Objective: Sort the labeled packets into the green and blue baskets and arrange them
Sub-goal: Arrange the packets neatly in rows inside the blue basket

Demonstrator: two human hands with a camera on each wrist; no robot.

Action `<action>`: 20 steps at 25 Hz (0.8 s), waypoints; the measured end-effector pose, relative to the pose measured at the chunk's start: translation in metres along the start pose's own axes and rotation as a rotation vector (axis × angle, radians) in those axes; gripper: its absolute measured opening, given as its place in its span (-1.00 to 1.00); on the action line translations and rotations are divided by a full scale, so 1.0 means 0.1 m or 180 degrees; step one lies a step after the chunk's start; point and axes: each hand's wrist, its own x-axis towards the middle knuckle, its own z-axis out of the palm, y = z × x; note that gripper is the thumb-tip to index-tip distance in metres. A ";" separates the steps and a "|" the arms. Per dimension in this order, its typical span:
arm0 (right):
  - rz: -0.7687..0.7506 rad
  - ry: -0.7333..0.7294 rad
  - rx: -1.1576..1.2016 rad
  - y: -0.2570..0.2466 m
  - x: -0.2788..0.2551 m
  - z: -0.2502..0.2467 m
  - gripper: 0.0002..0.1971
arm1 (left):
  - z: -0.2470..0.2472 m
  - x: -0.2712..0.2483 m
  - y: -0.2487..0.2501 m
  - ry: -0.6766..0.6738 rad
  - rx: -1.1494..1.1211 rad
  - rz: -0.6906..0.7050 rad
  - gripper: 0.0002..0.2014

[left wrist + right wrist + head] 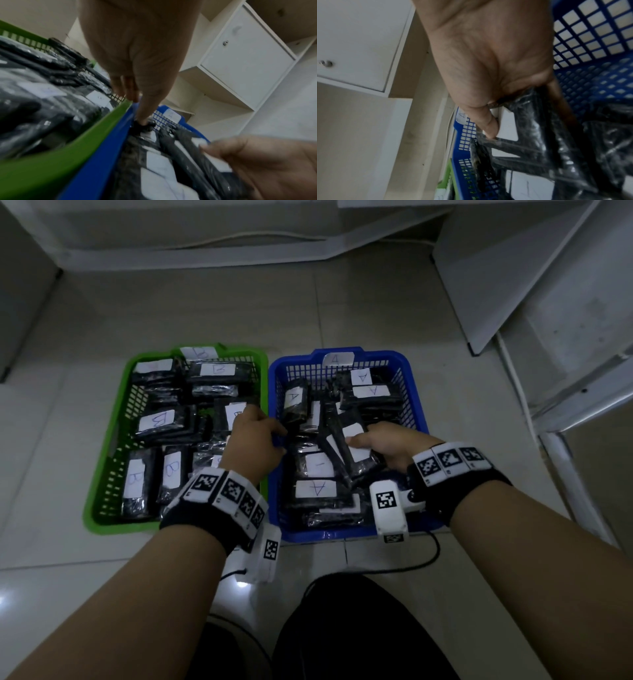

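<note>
Centrally, glossy black film-wrapped packets with white paper labels filled the blue lattice basket. Right hand gripped several; only the right wrist view showed the thumb pressing. Left hand pinched one at the rim.

1. The place looked like a plain indoor storeroom or back room, though its exact kind could not be told.
2. A pale glossy tiled floor filled the middle of the frame.
3. White cube shelving stood at the upper right, one cabinet door carrying a small knob.
4. Two mesh baskets of labelled packets, green basket and blue basket, sat directly on the floor at centre.
</note>
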 end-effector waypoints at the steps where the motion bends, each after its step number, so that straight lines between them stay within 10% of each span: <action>1: -0.0033 0.0021 0.0071 -0.02 -0.07 -0.04 -0.74 | -0.01 -0.04 0.05 -0.0042 0.0029 0.0191 -0.72; 7: 0.0341 0.0032 -0.0215 0.13 -0.38 -0.21 -0.80 | 0.01 -0.25 0.30 -0.1863 0.1464 0.0711 -0.20; 20: 0.0755 0.0062 0.1269 0.40 -0.43 -0.04 -0.82 | 0.11 -0.41 0.08 -0.1005 0.0768 0.0802 -0.34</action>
